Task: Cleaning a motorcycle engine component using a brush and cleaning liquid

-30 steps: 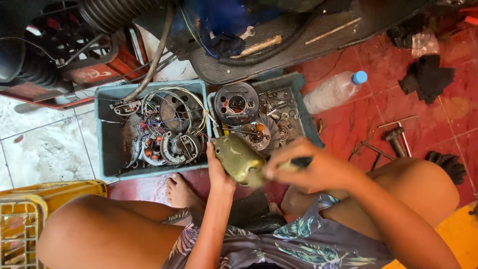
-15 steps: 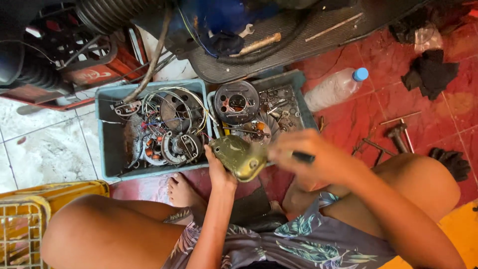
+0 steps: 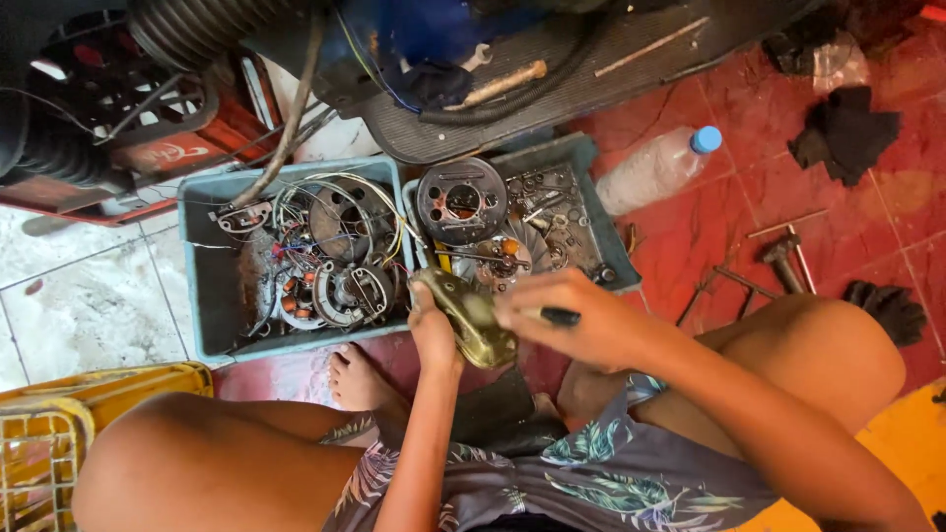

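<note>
Hands first: the left hand (image 3: 434, 330) is wrapped around a greasy brass-coloured metal part (image 3: 471, 317), held from below and on its left side, just above the red floor (image 3: 690, 227) and right at the near edge of the trays. The right hand (image 3: 567, 317) is closed on a dark-handled tool (image 3: 557, 316), its handle end poking out to the right of the fingers; the working end is blurred, so whether it touches the part can't be told. Both hands are close together, the part between them.

Two blue-grey trays are set side by side on the floor just beyond the hands. The left tray (image 3: 202, 296) is stuffed with wire coils and a round stator with orange windings (image 3: 330, 291). The right tray (image 3: 591, 167) is filled with a dark round plate (image 3: 461, 200), a fan-like disc and lots of small bits.

A clear bottle (image 3: 655, 167) with a blue cap is laid on its side just right of the trays. A hammer (image 3: 780, 254) and some rods are seen further right, near the right knee, plus black rags (image 3: 845, 133). A yellow crate (image 3: 49, 443) is parked at lower left beside the left thigh. A bare foot (image 3: 357, 379) is planted just below the left tray.
</note>
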